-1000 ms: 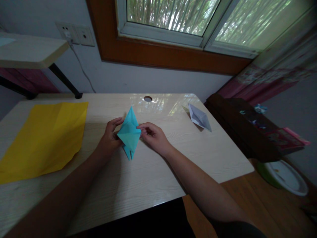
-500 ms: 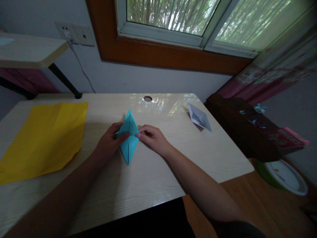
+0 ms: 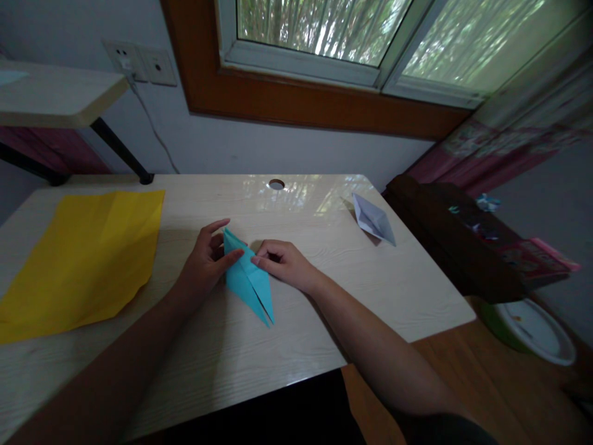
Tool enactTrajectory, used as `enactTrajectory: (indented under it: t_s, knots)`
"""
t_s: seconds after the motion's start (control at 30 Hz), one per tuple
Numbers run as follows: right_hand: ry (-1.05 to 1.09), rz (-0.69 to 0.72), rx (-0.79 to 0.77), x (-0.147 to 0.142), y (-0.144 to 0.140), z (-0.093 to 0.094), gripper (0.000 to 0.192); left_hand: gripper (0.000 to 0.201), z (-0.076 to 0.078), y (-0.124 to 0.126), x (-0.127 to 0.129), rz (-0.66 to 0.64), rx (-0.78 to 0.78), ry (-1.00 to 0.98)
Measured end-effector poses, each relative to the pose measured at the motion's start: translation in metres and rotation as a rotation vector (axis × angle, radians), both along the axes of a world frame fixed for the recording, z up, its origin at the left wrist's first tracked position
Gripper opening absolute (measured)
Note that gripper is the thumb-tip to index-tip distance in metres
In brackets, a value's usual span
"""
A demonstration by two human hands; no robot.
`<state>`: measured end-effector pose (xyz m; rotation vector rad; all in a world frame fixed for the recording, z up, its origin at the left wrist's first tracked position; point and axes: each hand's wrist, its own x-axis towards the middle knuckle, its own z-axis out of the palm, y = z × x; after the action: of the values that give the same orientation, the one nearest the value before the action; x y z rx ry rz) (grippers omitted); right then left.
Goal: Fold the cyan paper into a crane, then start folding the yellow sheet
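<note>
A folded sheet of turquoise paper (image 3: 250,281), kite-like in outline, is held just over the table between my two hands. It lies tilted, its split lower tip pointing down and right. My left hand (image 3: 210,256) grips the paper's left edge, thumb on top and the index finger stretched out past the upper tip. With thumb and curled fingers my right hand (image 3: 282,262) pinches the right edge. The fingers under the paper are partly hidden.
A large yellow sheet (image 3: 92,253) covers the left part of the pale wooden table (image 3: 315,334). At the right rear lies a folded white paper boat (image 3: 373,219). A round cable hole (image 3: 277,184) is near the back edge; a raised shelf (image 3: 55,99) stands at left.
The turquoise paper has turned, its lower tip swinging to the right and its upper tip to the left. Both hands still hold it; my left index finger has straightened.
</note>
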<state>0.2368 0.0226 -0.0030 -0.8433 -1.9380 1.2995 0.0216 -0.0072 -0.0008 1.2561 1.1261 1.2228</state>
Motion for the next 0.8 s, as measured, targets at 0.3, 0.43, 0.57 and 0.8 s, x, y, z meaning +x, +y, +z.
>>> enactTrajectory:
  t_s: [0.3, 0.43, 0.57, 0.8]
  knots:
    - [0.001, -0.028, -0.014, -0.0001, -0.0008, 0.0006, 0.027, 0.049, 0.0017, 0.0016, -0.0019, 0.042, 0.058, 0.094]
    - [0.000, -0.042, -0.002, 0.0002, -0.0008, 0.0010, 0.027, 0.041, 0.0047, 0.0014, -0.0009, 0.060, 0.048, 0.101]
    - [0.000, -0.078, 0.019, 0.0002, -0.0009, 0.0022, 0.025, 0.035, 0.0051, 0.0019, -0.0011, 0.088, 0.049, 0.096]
    - [-0.013, -0.133, 0.016, -0.0001, -0.0003, 0.0000, 0.028, 0.032, -0.0016, 0.0039, -0.0053, 0.084, 0.022, 0.007]
